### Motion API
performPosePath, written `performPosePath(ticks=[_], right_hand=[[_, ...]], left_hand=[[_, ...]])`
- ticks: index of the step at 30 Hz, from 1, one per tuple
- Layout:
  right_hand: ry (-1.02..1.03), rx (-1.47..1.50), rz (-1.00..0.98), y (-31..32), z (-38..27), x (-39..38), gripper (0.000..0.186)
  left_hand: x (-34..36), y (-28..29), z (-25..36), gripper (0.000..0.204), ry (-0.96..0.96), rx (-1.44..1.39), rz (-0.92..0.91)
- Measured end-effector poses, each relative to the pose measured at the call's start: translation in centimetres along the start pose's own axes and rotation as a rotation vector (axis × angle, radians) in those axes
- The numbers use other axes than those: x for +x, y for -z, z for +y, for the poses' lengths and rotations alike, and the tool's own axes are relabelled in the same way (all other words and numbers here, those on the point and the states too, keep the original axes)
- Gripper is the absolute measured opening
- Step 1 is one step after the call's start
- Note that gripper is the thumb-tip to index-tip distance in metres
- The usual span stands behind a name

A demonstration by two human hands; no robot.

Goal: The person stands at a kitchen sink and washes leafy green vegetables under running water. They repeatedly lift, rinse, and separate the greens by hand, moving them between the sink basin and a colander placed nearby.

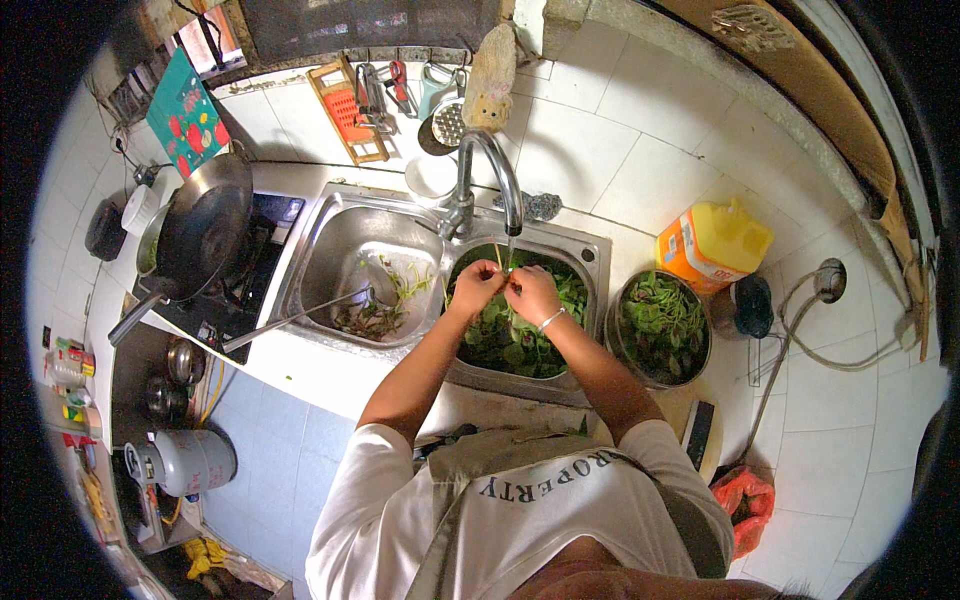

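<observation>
Both my hands are close together over the right sink basin (pixel 601 310), below the curved metal tap (pixel 489 160). My left hand (pixel 478 287) pinches a thin green stem. The fingers of my right hand (pixel 533 293) are closed on the same stem, almost touching the left fingertips. A bracelet circles my right wrist. Leafy greens (pixel 515 340) fill the basin beneath my hands. Pale stems and dark scraps (pixel 375 312) lie in the left basin (pixel 345 245). A long metal handle (pixel 290 320) reaches across that basin's front rim.
Right of the sink stands a metal pot (pixel 628 373) heaped with greens, near a yellow jug (pixel 735 240). A black wok (pixel 205 230) sits tilted on the stove at left. Graters and utensils (pixel 370 100) hang behind the sink. A gas cylinder (pixel 205 462) stands lower left.
</observation>
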State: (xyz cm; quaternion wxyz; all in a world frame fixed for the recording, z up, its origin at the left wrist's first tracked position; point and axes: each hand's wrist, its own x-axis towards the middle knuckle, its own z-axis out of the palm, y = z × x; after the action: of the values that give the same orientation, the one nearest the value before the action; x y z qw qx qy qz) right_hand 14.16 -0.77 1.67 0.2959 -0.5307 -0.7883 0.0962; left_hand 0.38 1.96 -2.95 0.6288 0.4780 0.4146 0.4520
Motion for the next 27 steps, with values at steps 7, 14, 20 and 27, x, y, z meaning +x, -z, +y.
performPosePath(ticks=[7, 14, 20, 27], right_hand=[[-0.832, 0.775, 0.158, -1.8, 4.8, -0.2, 0.016], [-0.118, 0.256, -0.037, -0.2, 1.2, -0.9, 0.012], [-0.027, 0.149, -0.013, -1.0, 1.1, -1.1, 0.013], [-0.560, 0.524, 0.086, -2.7, 2.7, 0.0, 0.020]], left_hand=[[-0.3, -0.9, 0.2, 0.007, -0.001, -0.240, 0.147], [-0.8, 0.2, 1.1, 0.006, 0.098, -0.366, 0.193], [-1.1, 0.2, 2.0, 0.016, 0.141, -0.456, 0.109], [-1.9, 0.1, 2.3, 0.023, 0.066, -0.545, 0.045]])
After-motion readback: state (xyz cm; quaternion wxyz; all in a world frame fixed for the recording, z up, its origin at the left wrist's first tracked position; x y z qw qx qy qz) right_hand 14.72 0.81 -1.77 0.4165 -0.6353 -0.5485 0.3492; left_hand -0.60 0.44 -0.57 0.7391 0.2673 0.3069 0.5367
